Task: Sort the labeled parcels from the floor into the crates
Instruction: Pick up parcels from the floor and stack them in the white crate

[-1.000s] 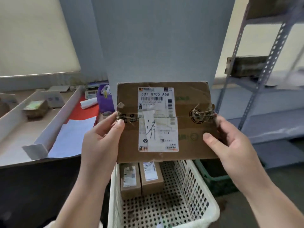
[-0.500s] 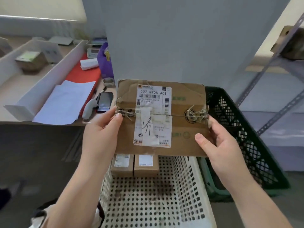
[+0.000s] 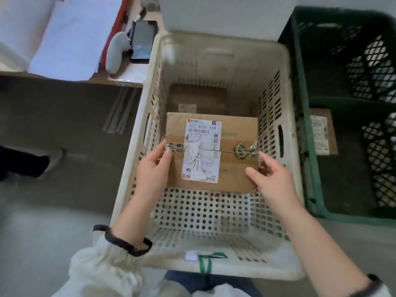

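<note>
Since the earlier frame, the flat brown cardboard parcel with a white label (image 3: 235, 168) has dropped below the rim of the white perforated plastic crate (image 3: 214, 39). My left hand (image 3: 153, 170) and right hand (image 3: 272, 181) pinch its side edges. Beyond the fingers, small brown boxes (image 3: 197, 97) are blurred and partly covered. The crate wall stands close outside the right hand, and there is bare floor under the wrists.

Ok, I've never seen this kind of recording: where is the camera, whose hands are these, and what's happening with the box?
There is no robot here. A person wears a camera on the head, looking down at their own hands. The left hand and right hand grip the side edges of a cardboard parcel, held inside the white crate. Another brown parcel lies behind it. On the right stands a green crate with a labelled box in it. Upper left is a desk with papers and a phone.
</note>
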### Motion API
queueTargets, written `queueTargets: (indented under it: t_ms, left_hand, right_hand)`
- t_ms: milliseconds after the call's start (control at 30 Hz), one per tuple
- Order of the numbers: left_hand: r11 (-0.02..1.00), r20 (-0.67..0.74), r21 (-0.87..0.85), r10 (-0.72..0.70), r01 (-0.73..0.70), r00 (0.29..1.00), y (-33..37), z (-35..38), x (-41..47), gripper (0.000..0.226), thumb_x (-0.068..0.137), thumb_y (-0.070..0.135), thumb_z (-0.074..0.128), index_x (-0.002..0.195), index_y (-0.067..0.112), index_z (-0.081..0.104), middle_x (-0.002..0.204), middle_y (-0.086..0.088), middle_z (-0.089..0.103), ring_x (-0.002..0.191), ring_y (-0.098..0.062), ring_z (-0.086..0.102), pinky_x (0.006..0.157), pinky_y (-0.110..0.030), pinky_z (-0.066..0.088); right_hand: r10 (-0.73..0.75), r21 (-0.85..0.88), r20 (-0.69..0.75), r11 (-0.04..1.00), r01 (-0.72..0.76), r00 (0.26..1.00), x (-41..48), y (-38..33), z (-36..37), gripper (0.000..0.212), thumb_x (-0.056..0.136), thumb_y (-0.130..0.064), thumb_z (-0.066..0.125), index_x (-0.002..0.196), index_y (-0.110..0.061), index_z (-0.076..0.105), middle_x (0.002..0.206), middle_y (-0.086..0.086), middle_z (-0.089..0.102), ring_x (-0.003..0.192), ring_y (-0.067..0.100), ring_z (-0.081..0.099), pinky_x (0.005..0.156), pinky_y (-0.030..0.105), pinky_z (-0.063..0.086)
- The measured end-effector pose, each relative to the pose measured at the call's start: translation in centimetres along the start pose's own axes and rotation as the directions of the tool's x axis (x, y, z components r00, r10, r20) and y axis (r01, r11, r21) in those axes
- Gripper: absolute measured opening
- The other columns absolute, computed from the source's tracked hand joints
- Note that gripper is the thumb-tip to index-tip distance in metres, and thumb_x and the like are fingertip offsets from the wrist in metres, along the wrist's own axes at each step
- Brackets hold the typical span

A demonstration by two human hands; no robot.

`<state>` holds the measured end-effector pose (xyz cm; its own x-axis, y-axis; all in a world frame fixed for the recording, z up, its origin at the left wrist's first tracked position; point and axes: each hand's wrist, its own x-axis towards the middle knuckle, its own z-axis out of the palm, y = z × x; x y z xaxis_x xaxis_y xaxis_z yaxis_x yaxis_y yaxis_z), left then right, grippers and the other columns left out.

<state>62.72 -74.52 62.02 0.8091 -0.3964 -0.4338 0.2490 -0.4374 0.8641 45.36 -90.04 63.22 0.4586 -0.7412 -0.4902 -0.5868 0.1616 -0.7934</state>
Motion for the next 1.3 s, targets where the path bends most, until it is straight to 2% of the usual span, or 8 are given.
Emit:
queueTargets:
  t_ms: [167, 367, 433, 567, 733, 867, 967, 1300]
  left_hand:
    - [0.969, 0.037, 0.119, -0.221, 0.215, 0.975, -7.0, 1.1, 2.1, 0.037, 0.098, 0.021, 0.046, 0.135, 0.022, 0.051, 0.121, 0.011, 0.06, 0.103, -0.006, 0.058, 0.083, -0.022, 0.048]
    - [0.862, -0.042, 0.276, -0.431, 0.426, 0.901, -11.2, 1.8, 3.1, 0.039, 0.099, 0.02, 0.044, 0.137, 0.015, 0.05, 0.125, -0.003, 0.059, 0.1, -0.015, 0.057, 0.079, -0.024, 0.044]
    - [0.84, -0.056, 0.291, -0.463, 0.458, 0.884, -12.1, 1.7, 3.3, 0.038, 0.1, 0.016, 0.041, 0.137, 0.012, 0.049, 0.131, -0.007, 0.056, 0.111, -0.02, 0.054, 0.083, -0.023, 0.041]
    - [0.805, -0.082, 0.374, -0.465, 0.46, 0.881, -14.5, 1.4, 4.9, 0.038, 0.101, 0.017, 0.037, 0.137, 0.011, 0.048, 0.129, -0.005, 0.056, 0.118, -0.025, 0.052, 0.086, -0.024, 0.038]
    - [0.792, -0.162, 0.416, -0.419, 0.447, 0.893, -17.1, 2.3, 7.2, 0.037, 0.101, 0.016, 0.036, 0.134, 0.009, 0.05, 0.131, -0.017, 0.056, 0.119, -0.033, 0.051, 0.099, -0.037, 0.039]
    - [0.784, -0.273, 0.429, -0.361, 0.448, 0.892, -18.2, 2.9, 8.4, 0.04, 0.099, 0.014, 0.038, 0.137, 0.008, 0.048, 0.136, -0.015, 0.053, 0.124, -0.032, 0.048, 0.103, -0.037, 0.036]
    - [0.773, -0.311, 0.461, -0.318, 0.435, 0.895, -19.3, 3.0, 8.5, 0.037, 0.098, 0.015, 0.041, 0.133, 0.01, 0.052, 0.129, -0.016, 0.058, 0.118, -0.034, 0.052, 0.098, -0.038, 0.04]
    - [0.759, -0.367, 0.475, -0.289, 0.445, 0.884, -20.3, 3.4, 8.9, 0.038, 0.099, 0.016, 0.041, 0.135, 0.01, 0.05, 0.13, -0.013, 0.058, 0.121, -0.033, 0.051, 0.1, -0.036, 0.038]
  right_hand:
    - [0.189, -0.134, 0.042, 0.974, -0.182, 0.981, 2.7, 4.3, 2.8, 0.039, 0.088, -0.013, 0.063, 0.126, -0.006, 0.055, 0.116, 0.002, 0.057, 0.097, 0.01, 0.049, 0.086, 0.023, 0.041]
    - [0.393, -0.249, 0.04, 0.894, -0.372, 0.919, 6.2, 10.2, 6.8, 0.021, 0.084, -0.019, 0.068, 0.099, -0.007, 0.058, 0.105, 0.01, 0.062, 0.089, 0.021, 0.054, 0.081, 0.032, 0.045]
    - [0.426, -0.274, 0.034, 0.874, -0.402, 0.904, 7.0, 11.5, 8.1, 0.024, 0.084, -0.018, 0.068, 0.097, 0.0, 0.06, 0.101, 0.015, 0.064, 0.087, 0.026, 0.056, 0.084, 0.039, 0.048]
    - [0.465, -0.285, 0.052, 0.855, -0.434, 0.884, 8.4, 13.0, 10.8, 0.02, 0.084, -0.017, 0.067, 0.089, 0.0, 0.059, 0.087, 0.011, 0.058, 0.078, 0.021, 0.052, 0.076, 0.034, 0.047]
    - [0.478, -0.223, 0.006, 0.857, -0.465, 0.878, 10.4, 14.7, 13.6, 0.018, 0.085, -0.018, 0.067, 0.097, -0.007, 0.059, 0.095, 0.003, 0.056, 0.087, 0.02, 0.051, 0.078, 0.027, 0.041]
    - [0.553, -0.084, -0.017, 0.829, -0.553, 0.833, 11.3, 15.9, 15.2, 0.018, 0.078, -0.015, 0.074, 0.082, -0.015, 0.057, 0.099, 0.007, 0.063, 0.087, 0.022, 0.056, 0.085, 0.037, 0.051]
    - [0.584, -0.01, -0.036, 0.811, -0.585, 0.811, 11.2, 16.6, 15.6, 0.02, 0.076, -0.014, 0.076, 0.086, -0.015, 0.059, 0.099, 0.006, 0.062, 0.096, 0.027, 0.061, 0.091, 0.044, 0.052]
    - [0.592, 0.053, -0.032, 0.805, -0.591, 0.805, 11.5, 17.4, 15.4, 0.018, 0.077, -0.013, 0.075, 0.087, -0.014, 0.06, 0.093, 0.0, 0.06, 0.096, 0.023, 0.06, 0.092, 0.041, 0.052]
